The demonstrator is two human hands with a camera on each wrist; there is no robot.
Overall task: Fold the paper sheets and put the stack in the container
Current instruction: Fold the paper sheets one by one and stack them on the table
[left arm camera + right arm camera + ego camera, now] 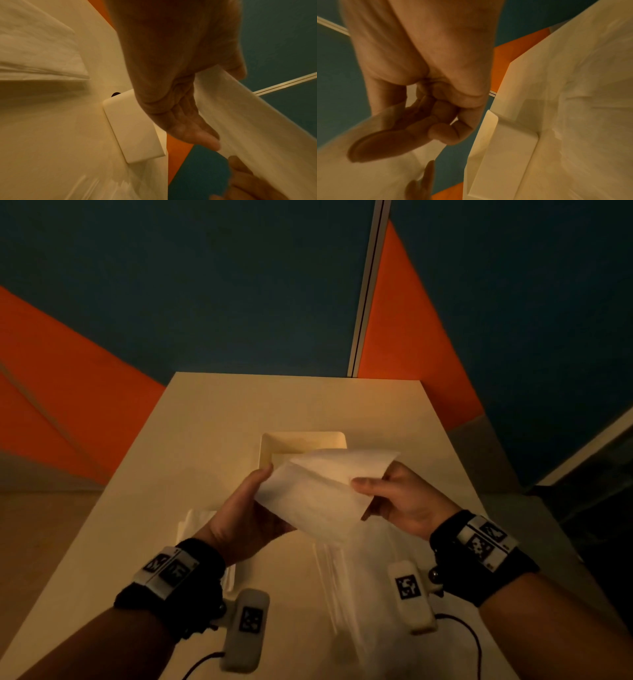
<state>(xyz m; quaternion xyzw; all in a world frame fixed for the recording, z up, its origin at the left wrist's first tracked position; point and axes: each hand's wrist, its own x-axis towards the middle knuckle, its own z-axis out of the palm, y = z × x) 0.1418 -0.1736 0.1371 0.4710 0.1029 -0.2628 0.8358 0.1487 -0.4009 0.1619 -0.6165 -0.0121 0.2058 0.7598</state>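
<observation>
Holding one thin white paper sheet [318,494] in the air above the pale rectangular table [212,419], the person has both hands on it, one at either side. Furthest left on the tabletop lies one stack of folded white paper sheets [193,520], partly hidden under the left wrist; how many sheets are in it cannot be counted. Next comes the left hand [245,515], palm turned inward, thumb on top of the sheet's left edge and the fingers running beneath it, so the edge is pinched between them; the left wrist view shows the fingers lying almost straight along the paper's underside. In the middle, past the raised sheet, sits one shallow white rectangular container [301,440] on the table, its near part covered by the paper; its floor shows only as a pale strip and what lies on it cannot be made out. Nearer the person than the raised sheet, a blurred spread of white paper [359,577] covers the table; the count of sheets there cannot be told. To the right, the right hand [399,501] grips the sheet's right side, thumb on its upper face and curled fingers under it. Each of the two wrists carries one black band [191,580] with white marker blocks and one white camera unit [245,628]
</observation>
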